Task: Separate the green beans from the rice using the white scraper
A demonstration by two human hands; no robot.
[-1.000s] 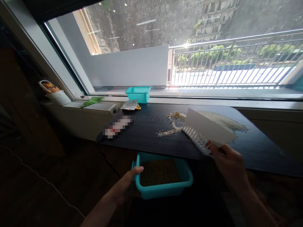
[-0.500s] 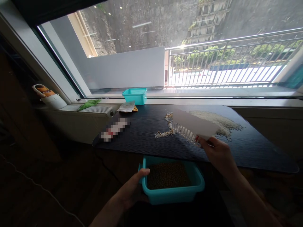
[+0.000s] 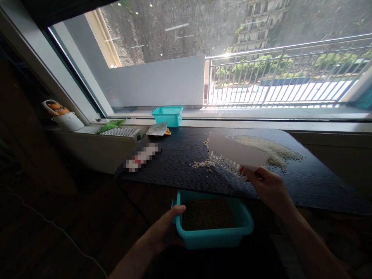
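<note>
Head view showed the left hand (image 3: 165, 236) gripping the teal tub (image 3: 215, 236) of brown grains at lower centre. Right hand (image 3: 269, 190) clasped the white slotted scoop (image 3: 236, 155), resting on the dark table (image 3: 180, 155) beside the rice pile (image 3: 270, 149).

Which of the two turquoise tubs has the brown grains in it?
The near tub, gripped at its left rim by the left hand. The far tub stands by the window, its inside not visible.

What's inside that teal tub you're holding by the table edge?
The teal tub, gripped by the left hand, holds small brownish beans covering its floor; anything beneath them is hidden.
</note>
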